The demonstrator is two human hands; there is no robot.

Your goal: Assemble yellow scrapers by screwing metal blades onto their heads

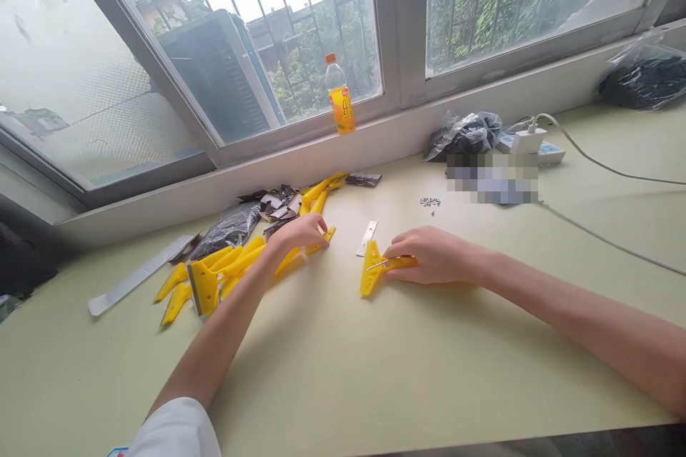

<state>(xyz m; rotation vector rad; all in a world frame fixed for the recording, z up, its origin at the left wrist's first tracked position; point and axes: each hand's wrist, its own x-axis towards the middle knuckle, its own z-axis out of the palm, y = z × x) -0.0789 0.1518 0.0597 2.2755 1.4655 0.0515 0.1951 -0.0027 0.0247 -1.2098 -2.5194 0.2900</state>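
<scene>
My right hand (429, 255) is closed round the handle of a yellow plastic scraper (371, 278), its wide head pointing left. A thin metal rod (381, 264), perhaps a hex key, sticks out of the same hand across the scraper head. Just behind that head a flat metal blade (368, 237) lies on the table. My left hand (304, 231) reaches to the pile and pinches another yellow scraper piece (328, 235) at its end; the fingertips are partly hidden. More yellow scrapers (201, 289) lie heaped beside my left forearm.
Small metal nuts or screws (430, 202) lie scattered behind my right hand. Dark blade packets (281, 201) and a black plastic bag (228, 228) border the heap. An orange-capped bottle (341, 103) stands on the sill. A charger (528, 139) trails cables at the right.
</scene>
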